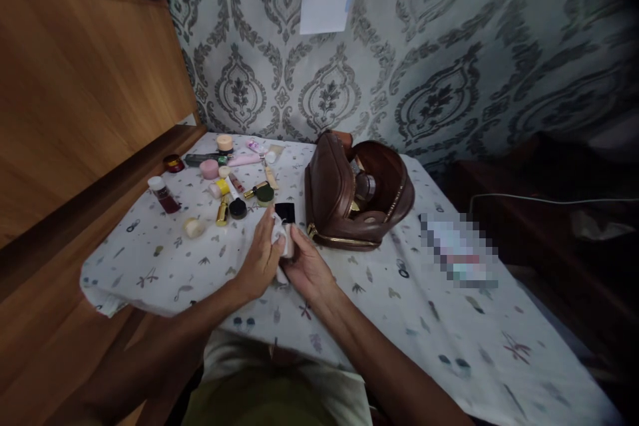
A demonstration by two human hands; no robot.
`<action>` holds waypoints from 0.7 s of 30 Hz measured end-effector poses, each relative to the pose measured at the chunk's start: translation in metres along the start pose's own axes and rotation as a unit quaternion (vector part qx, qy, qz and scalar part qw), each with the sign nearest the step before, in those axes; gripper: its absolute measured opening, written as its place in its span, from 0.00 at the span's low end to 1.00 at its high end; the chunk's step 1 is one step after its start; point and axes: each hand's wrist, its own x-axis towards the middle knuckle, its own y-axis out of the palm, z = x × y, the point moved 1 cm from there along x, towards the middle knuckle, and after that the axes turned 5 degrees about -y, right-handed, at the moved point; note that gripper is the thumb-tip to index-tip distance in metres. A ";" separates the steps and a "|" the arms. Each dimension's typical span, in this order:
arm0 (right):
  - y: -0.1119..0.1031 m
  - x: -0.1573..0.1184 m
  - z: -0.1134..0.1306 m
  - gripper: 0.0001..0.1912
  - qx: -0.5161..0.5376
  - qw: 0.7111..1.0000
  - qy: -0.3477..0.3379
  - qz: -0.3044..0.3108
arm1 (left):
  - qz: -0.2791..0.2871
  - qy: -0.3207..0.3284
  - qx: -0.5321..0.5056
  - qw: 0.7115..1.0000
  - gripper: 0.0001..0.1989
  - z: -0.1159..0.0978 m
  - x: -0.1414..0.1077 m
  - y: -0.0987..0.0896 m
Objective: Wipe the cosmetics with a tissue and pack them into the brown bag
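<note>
Both my hands meet above the near middle of the table. My right hand (310, 267) is closed around a small bottle with a square black cap (285, 213) and a pale body (288, 247). A crumpled white wipe (277, 231) is pinched in my left hand (259, 259) and pressed against the bottle's side. Part of the bottle is hidden by my fingers. Just beyond lie a dark green round jar (265, 196), a black-lidded jar (237, 208) and a gold tube (222, 212). To the right stands an open brown cosmetic bag (332, 180) with several items inside, among them a clear-looking container (368, 186).
More cosmetics spread over the left side: a pink jar (209, 168), a white-capped bottle with dark red contents (164, 196), a cream-coloured jar (194, 227) and a peach-lidded jar (225, 143). A blurred-out flat object (459, 249) lies right. A wooden panel (90, 93) borders the left.
</note>
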 end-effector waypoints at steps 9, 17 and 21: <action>-0.002 0.001 0.009 0.14 0.024 1.000 0.006 -0.010 | 0.113 0.093 0.121 0.982 0.35 -0.011 -0.036 0.000; 0.003 -0.005 0.004 0.12 0.000 1.000 0.016 -0.006 | 0.028 0.026 0.027 0.999 0.29 -0.023 -0.008 -0.013; 0.002 -0.006 0.000 0.14 -0.001 1.000 0.016 0.015 | -0.035 -0.017 -0.003 0.999 0.24 -0.020 0.010 -0.014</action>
